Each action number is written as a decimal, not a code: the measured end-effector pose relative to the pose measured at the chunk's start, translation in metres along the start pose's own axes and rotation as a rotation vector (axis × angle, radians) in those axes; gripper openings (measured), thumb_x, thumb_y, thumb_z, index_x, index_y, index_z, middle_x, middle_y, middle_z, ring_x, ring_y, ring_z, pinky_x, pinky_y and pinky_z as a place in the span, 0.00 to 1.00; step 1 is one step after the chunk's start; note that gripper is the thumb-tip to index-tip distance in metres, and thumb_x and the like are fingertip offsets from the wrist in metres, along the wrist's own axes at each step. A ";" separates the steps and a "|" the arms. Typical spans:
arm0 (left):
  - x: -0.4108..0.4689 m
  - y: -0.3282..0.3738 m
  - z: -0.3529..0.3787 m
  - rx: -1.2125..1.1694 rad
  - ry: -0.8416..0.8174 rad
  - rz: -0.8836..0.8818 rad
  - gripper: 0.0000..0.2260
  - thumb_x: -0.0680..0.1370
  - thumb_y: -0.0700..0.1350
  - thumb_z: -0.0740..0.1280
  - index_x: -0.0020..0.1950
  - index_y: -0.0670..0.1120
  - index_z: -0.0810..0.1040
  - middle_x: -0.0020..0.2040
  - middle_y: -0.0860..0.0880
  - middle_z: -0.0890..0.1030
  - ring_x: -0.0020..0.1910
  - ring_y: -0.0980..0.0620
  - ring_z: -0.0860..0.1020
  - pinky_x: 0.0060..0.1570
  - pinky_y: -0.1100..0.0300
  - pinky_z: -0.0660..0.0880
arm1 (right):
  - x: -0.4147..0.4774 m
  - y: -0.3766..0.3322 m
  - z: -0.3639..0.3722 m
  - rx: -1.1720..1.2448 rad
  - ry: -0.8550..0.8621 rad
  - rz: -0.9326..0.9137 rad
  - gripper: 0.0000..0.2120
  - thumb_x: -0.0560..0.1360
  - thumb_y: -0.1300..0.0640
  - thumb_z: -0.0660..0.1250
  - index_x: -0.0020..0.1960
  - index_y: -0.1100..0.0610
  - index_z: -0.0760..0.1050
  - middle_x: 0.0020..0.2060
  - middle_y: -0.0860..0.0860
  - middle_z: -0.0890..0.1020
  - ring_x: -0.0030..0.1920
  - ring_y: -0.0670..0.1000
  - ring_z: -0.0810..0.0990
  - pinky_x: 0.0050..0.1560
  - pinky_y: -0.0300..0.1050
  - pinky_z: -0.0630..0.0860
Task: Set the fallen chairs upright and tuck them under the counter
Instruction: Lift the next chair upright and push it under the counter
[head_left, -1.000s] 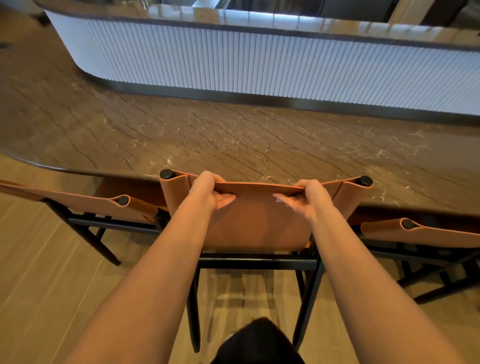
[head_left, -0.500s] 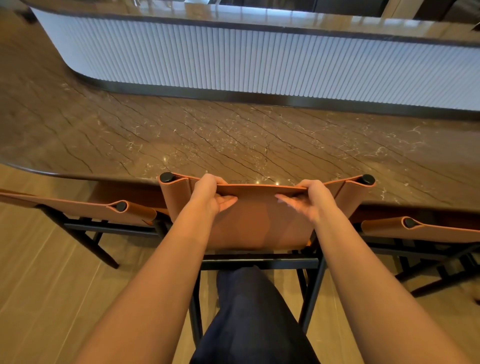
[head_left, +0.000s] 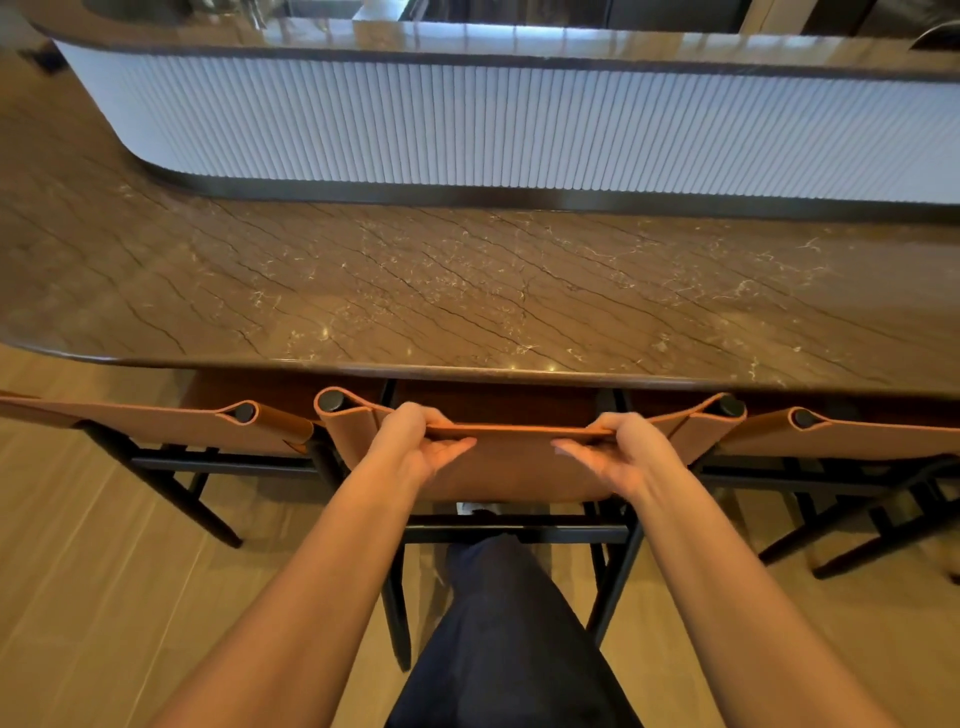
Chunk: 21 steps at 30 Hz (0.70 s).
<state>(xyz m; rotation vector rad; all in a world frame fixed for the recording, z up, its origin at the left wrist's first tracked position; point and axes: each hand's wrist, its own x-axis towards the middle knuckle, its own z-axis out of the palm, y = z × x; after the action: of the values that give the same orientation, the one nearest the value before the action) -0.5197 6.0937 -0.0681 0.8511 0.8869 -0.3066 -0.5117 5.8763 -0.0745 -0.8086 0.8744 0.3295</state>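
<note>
Chair (head_left: 514, 467) stands upright, backrest edge gripped by left hand (head_left: 418, 441) and right hand (head_left: 621, 449).

Brown veined marble counter (head_left: 467, 291), white fluted panel (head_left: 519, 119) rising along its far side — glossy upper ledge (head_left: 571, 44) above, pale wood-plank floor (head_left: 78, 597) below its near edge.

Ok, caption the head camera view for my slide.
Left hand and right hand grip the middle chair's backrest at the marble counter.
</note>
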 end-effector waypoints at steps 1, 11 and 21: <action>0.002 -0.003 -0.002 -0.005 0.000 -0.001 0.12 0.74 0.25 0.55 0.51 0.38 0.69 0.53 0.35 0.74 0.61 0.33 0.74 0.53 0.39 0.74 | 0.000 0.005 -0.004 0.008 -0.002 0.013 0.09 0.75 0.76 0.55 0.50 0.67 0.69 0.55 0.66 0.72 0.64 0.71 0.69 0.57 0.69 0.71; 0.024 -0.016 0.001 0.064 -0.066 0.022 0.10 0.76 0.26 0.54 0.49 0.38 0.69 0.53 0.36 0.76 0.58 0.35 0.75 0.51 0.40 0.74 | 0.021 0.012 -0.023 0.025 -0.002 0.010 0.09 0.76 0.75 0.56 0.44 0.64 0.69 0.45 0.61 0.73 0.47 0.62 0.76 0.59 0.67 0.71; 0.084 -0.018 0.001 0.010 -0.107 0.076 0.12 0.77 0.26 0.53 0.40 0.40 0.68 0.46 0.40 0.72 0.52 0.37 0.75 0.62 0.38 0.70 | 0.077 0.016 -0.008 0.011 -0.032 -0.052 0.10 0.76 0.76 0.55 0.46 0.64 0.70 0.48 0.61 0.72 0.54 0.62 0.74 0.62 0.67 0.70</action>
<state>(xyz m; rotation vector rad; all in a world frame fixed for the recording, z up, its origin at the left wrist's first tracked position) -0.4771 6.0897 -0.1431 0.8680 0.7528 -0.2881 -0.4779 5.8768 -0.1455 -0.8123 0.8227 0.2906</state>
